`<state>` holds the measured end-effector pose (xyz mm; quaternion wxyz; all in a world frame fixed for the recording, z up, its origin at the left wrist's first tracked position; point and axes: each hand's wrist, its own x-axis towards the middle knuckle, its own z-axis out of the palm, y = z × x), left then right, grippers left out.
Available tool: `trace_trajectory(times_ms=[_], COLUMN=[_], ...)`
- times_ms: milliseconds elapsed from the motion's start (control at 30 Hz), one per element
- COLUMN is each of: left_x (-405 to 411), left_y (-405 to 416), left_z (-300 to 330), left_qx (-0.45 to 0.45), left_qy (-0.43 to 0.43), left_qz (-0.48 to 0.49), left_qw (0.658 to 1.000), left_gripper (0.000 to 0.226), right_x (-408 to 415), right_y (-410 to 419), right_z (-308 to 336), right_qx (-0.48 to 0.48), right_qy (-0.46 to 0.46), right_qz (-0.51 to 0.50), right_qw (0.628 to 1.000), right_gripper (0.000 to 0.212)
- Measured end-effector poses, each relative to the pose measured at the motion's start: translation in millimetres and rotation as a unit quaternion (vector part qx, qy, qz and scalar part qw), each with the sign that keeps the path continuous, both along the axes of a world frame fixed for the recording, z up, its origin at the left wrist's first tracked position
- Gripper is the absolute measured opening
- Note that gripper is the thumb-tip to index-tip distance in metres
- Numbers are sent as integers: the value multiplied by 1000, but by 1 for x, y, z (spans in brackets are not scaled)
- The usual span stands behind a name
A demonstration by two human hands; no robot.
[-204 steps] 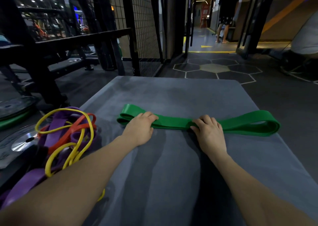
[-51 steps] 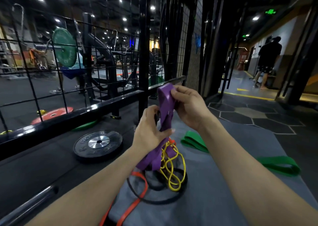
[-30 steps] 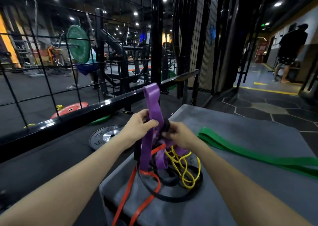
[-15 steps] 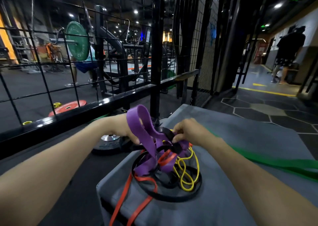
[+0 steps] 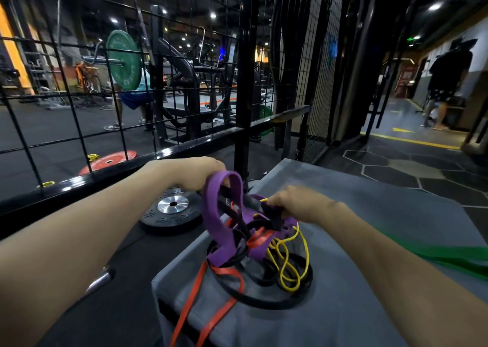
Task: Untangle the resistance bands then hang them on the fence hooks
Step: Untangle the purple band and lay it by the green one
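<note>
A knot of resistance bands lies on the near left corner of the grey padded box (image 5: pixel 383 214): a wide purple band (image 5: pixel 215 222), a black band (image 5: pixel 264 303), a thin yellow band (image 5: pixel 290 259) and an orange-red band (image 5: pixel 206 312) that hangs over the box edge. My left hand (image 5: pixel 190 173) grips the raised purple loop at the top left. My right hand (image 5: pixel 298 204) pinches a black band strand just right of it. A flat green band (image 5: pixel 449 257) lies to the right, partly behind my right forearm.
A black wire-grid fence (image 5: pixel 79 124) with a thick post (image 5: pixel 247 82) stands just beyond the box. A black weight plate (image 5: pixel 173 210) lies on the floor by the box, a red plate (image 5: pixel 108 161) behind the fence. A person stands far right in the corridor.
Both hands stay in the tangle. My left hand has drawn the purple loop further left and up, and my right hand has pulled the black strand slightly right, spreading the knot.
</note>
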<state>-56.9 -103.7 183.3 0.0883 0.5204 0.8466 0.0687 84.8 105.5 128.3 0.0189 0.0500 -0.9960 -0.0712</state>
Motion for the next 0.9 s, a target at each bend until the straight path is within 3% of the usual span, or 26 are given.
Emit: trace_trajectory(times_ms=[100,233,367,467,567,700,800,900], left_x=[0,4,21,24,25,33,44,63], left_y=[0,-10,-12,-12,-9,1,26,57], left_z=[6,6,-18,-40,-64,-84,-97,-111], left_qx=[-15,25,18,-45,-78,-41,142,266], left_qy=[-32,-99,-74,-41,-24,-111,-159,-235], left_qz=[-30,-31,-37,-52,-52,-2,53,86], left_qw=[999,994,996,997,995,993,976,931], left_gripper=[32,31,30,27,31,43,33,33], right_x=[-1,0,-4,-8,-5,5,11,15], right_y=[6,18,22,25,25,17,13,10], right_z=[-3,-16,-11,-1,12,25,33,44], right_qx=[45,-107,-228,-427,-628,-764,-807,-826], right_qy=[19,59,164,243,288,315,320,330], right_qz=[-4,-124,-280,-336,-343,-309,-290,-263], right_qw=[999,985,918,804,636,471,402,374], right_gripper=[27,27,24,21,18,25,23,25])
